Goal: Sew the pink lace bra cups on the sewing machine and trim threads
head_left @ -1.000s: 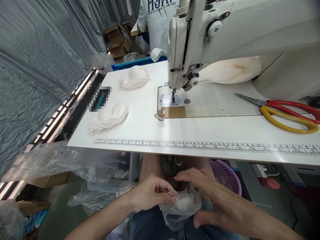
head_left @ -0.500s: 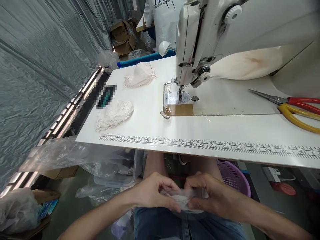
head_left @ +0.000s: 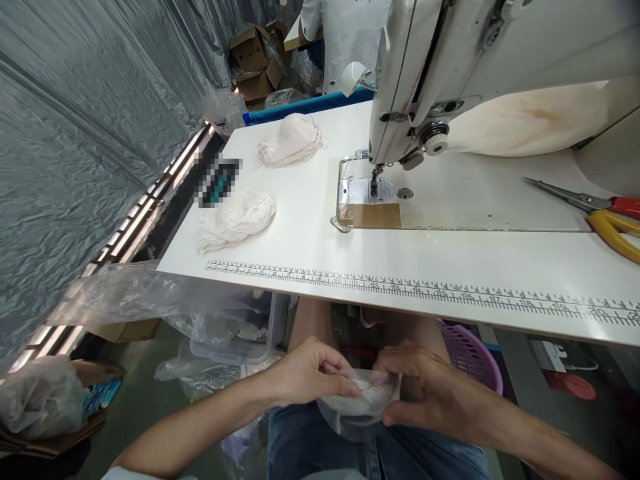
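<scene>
Low over my lap, both hands hold a see-through whitish piece (head_left: pixel 345 421) with a rounded lower edge and lacy white material in its middle. Whether it is sheer fabric or plastic film, I cannot tell. My left hand (head_left: pixel 317 377) pinches its upper left part, the thumb lying on the lacy area. At its right edge, my right hand (head_left: pixel 425 387) grips with curled fingers above and the thumb below. On the table lie a stack of white lace pieces (head_left: pixel 237 220) and, farther back, a stack of pale pink-white pieces (head_left: pixel 293 140).
A sewing machine (head_left: pixel 400 87) stands on the white table (head_left: pixel 300 233), which has a printed ruler along its front edge. Red-and-yellow-handled scissors (head_left: pixel 607 213) lie at right. Below are a clear plastic bin (head_left: pixel 275 327) and a purple basket (head_left: pixel 473 357). A person in white (head_left: pixel 345 40) is behind.
The see-through piece has spread and hangs more visibly between my hands. My right thumb has moved slightly right and down. The view has shifted, so the table's things sit farther right.
</scene>
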`<state>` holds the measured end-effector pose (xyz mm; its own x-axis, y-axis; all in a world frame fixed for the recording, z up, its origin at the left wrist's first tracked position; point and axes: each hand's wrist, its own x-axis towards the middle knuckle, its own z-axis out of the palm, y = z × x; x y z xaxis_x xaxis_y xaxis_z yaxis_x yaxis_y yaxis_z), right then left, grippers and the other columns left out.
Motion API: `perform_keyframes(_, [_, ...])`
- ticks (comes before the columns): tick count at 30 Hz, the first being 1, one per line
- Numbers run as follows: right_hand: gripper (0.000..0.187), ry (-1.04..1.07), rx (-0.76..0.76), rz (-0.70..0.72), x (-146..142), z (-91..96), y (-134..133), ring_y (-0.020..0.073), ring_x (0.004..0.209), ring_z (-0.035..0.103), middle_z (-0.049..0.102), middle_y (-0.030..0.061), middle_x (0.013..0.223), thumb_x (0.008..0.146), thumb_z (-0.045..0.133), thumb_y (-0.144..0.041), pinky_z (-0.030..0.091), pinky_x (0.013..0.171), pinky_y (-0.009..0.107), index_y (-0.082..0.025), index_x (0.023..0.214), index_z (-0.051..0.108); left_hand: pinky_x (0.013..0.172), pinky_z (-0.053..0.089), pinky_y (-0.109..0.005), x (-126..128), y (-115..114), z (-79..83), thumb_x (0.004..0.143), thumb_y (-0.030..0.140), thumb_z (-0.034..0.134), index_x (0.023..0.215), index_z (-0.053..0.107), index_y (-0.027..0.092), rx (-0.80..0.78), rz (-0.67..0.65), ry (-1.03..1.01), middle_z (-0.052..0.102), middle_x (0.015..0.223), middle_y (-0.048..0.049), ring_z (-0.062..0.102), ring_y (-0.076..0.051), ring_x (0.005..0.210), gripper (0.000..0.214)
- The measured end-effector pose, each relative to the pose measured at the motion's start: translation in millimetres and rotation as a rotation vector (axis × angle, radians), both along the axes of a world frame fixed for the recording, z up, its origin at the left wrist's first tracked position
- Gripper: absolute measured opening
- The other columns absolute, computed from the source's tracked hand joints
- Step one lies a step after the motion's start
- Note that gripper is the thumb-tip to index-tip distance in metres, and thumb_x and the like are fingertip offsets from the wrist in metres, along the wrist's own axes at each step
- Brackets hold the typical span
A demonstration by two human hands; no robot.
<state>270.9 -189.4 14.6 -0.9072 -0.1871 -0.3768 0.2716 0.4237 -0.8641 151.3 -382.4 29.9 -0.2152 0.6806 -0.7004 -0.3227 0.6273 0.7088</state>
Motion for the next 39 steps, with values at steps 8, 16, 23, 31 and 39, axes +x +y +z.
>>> perform_keyframes(8, [0.012, 0.024, -0.043, 0.121, -14, 5.4, -11, 0.0165, 0.072, 0.058, 0.062, -0.0006, 0.069, 0.079, 0.058, -0.022, 0.041, 0.061, 0.023, -0.019, 0.071, 0.066, 0.050, 0.028, -0.018, -6, -5, 10.5, 0.063, 0.036, 0.075, 0.084, 0.073, 0.012, 0.035, -0.143, 0.080, 0.056, 0.059, 0.0021, 0.041, -0.007, 0.054, 0.032])
perform_keyframes(16, [0.015, 0.006, -0.187, 0.161, -14, 15.9, 3, 0.0145, 0.070, 0.059, 0.066, 0.0000, 0.079, 0.085, 0.057, -0.029, 0.040, 0.058, 0.021, -0.021, 0.086, 0.069, 0.056, 0.039, -0.020, -8, -1, 7.7, 0.062, 0.036, 0.075, 0.082, 0.075, 0.013, -0.018, -0.100, 0.021, 0.066, 0.065, -0.0032, 0.052, -0.011, 0.058, 0.030])
perform_keyframes(23, [0.012, -0.019, -0.115, 0.156, -13, 13.3, 0, 0.0195, 0.085, 0.059, 0.067, -0.0004, 0.080, 0.080, 0.065, -0.033, 0.042, 0.067, 0.024, -0.022, 0.082, 0.070, 0.055, 0.037, -0.019, -9, -10, 2.3, 0.060, 0.039, 0.077, 0.078, 0.074, 0.013, -0.020, -0.073, 0.008, 0.065, 0.065, -0.0021, 0.051, -0.010, 0.057, 0.032])
perform_keyframes(31, [0.015, -0.005, -0.232, 0.164, -17, 10.7, 0, 0.0149, 0.069, 0.061, 0.067, -0.0009, 0.073, 0.084, 0.058, -0.027, 0.040, 0.059, 0.022, -0.019, 0.077, 0.070, 0.051, 0.034, -0.019, -11, -13, 9.5, 0.060, 0.042, 0.077, 0.077, 0.074, 0.011, -0.020, -0.077, 0.005, 0.061, 0.061, -0.0015, 0.046, -0.008, 0.055, 0.035])
perform_keyframes(39, [0.016, 0.520, 0.548, -0.060, -4, -5.4, -13, 0.0270, 0.090, 0.058, 0.065, 0.0099, 0.099, 0.086, 0.049, -0.022, 0.043, 0.078, 0.042, -0.020, 0.094, 0.063, 0.047, 0.023, -0.020, -9, -11, -7.4, 0.056, 0.051, 0.076, 0.069, 0.069, 0.008, -0.044, 0.127, 0.122, 0.049, 0.051, 0.0031, 0.034, -0.006, 0.048, 0.045])
